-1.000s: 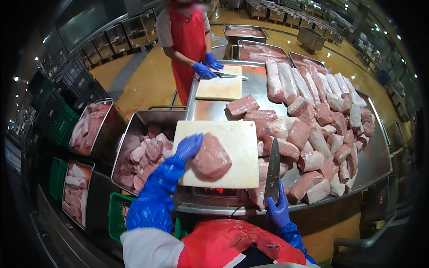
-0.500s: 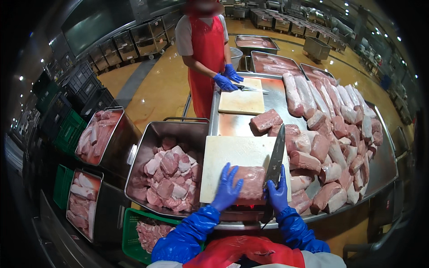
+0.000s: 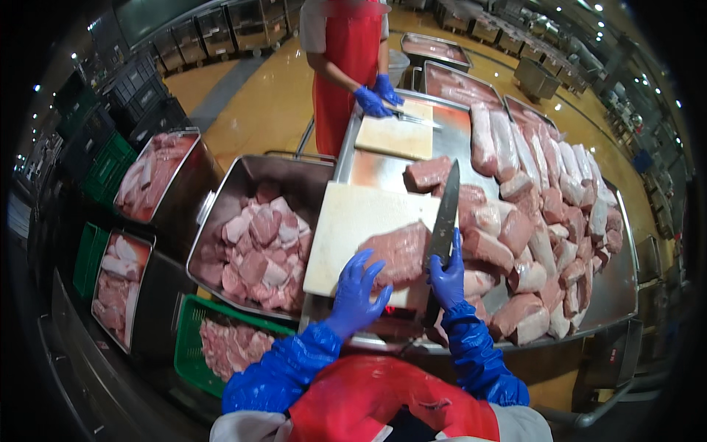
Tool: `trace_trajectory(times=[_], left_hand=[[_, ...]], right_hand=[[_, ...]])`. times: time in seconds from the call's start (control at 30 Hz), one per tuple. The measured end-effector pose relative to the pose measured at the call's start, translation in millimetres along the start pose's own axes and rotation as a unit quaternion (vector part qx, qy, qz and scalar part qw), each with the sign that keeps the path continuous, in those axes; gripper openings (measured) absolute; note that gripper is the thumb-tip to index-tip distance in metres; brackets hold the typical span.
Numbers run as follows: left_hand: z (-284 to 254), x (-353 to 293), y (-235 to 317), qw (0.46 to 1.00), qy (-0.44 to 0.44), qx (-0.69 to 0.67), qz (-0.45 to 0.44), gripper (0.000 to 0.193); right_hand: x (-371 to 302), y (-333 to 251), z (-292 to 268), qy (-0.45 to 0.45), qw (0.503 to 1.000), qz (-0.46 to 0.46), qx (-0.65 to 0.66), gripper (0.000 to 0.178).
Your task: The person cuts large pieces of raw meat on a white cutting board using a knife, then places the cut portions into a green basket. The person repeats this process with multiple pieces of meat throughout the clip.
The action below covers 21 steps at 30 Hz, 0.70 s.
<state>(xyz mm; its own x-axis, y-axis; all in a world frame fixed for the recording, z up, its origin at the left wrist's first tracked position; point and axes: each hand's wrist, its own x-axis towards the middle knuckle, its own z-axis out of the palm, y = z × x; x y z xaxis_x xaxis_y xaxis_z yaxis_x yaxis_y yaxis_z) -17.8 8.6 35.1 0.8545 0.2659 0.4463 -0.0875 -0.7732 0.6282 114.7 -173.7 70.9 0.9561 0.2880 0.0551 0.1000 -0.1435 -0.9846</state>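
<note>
A thick slab of raw pink meat lies at a slant on the white cutting board before me. At its lower left edge my left hand, in a blue glove, has its fingers spread; whether the fingertips touch the meat I cannot tell. My right hand, also gloved in blue, is wrapped round a large knife. The long, wide blade points away from me, along the slab's right side. Most of the knife's handle is hidden by the hand.
Heaped meat pieces cover the metal table's right side. A deep steel bin of cut meat stands left of the board, above a green basket of scraps. Across the table, a co-worker in a red apron holds a thin knife over another board.
The slab has turned aslant on the board, and my left hand has shifted to its lower left corner. The knife stays in my right hand. The whole view has shifted.
</note>
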Motion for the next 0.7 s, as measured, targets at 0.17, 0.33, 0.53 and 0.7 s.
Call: trace_trajectory(times=[0.17,0.33,0.53,0.7], left_hand=[[-2,0,-2,1.0,0.024,0.001,-0.02,0.022],[-58,-41,-20,0.984,0.078,-0.102,-0.124,0.02],[-90,-31,-2,0.997,0.008,0.027,-0.074,0.033],[-85,-10,13,0.998,-0.003,-0.05,-0.038,0.034]], right_hand=[[-56,-15,-4,-0.126,0.992,-0.008,0.007,0.076],[-97,-18,-36,-0.224,0.965,0.026,-0.136,0.071],[-64,-52,-8,-0.149,0.985,0.007,-0.083,0.068],[-78,-32,22,-0.135,0.98,-0.081,-0.12,0.072]])
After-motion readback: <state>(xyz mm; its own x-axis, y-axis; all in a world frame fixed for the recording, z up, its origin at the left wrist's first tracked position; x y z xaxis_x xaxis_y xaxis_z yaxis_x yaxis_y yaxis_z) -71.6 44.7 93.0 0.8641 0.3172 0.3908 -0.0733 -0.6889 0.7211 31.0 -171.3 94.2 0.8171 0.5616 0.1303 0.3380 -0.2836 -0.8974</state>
